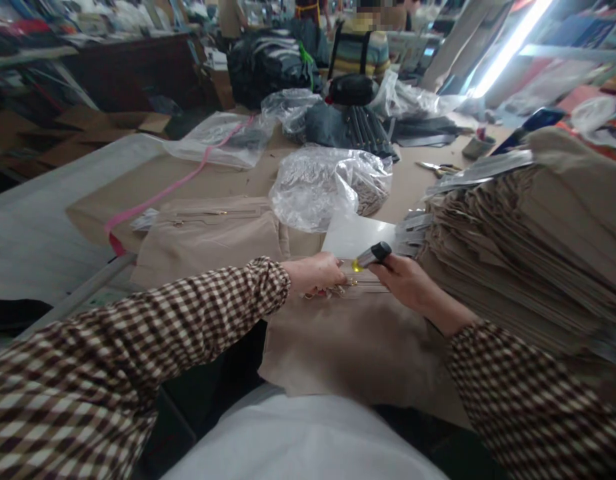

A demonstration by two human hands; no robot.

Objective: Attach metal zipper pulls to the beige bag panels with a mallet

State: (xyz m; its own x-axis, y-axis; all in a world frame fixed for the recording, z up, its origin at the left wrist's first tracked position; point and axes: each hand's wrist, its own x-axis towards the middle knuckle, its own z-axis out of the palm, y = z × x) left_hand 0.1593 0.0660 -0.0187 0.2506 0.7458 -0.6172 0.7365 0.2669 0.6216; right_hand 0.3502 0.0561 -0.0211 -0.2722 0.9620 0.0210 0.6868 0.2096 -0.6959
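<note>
1. In front of me, the wide beige cloth panel (348, 347) lies at the near side of the tan work table (405, 177), its lower edge reaching toward my white-covered lap.

2. My left hand (321, 272) is down on the panel's upper part, fingers bent close together beside the thin dark zip line with a gold-coloured pull (355, 283). I cannot tell whether they pinch anything.

3. My right hand (408, 283) is closed around the short silver-and-black tool with a yellow tip (372, 255), just above the same zip line. My hands are near each other but apart.

4. Far along? This panel already has its zip line in place, and I judge the work on it to be under way, since hand and tool are both there.

5. To the left lies a second beige cloth panel (208, 233) with a similar zip line, out of my hands; I cannot tell whether it is finished.

6. At right stands the tall stack of folded beige cloth (518, 233). Whether those pieces are done or waiting does not show.
</note>
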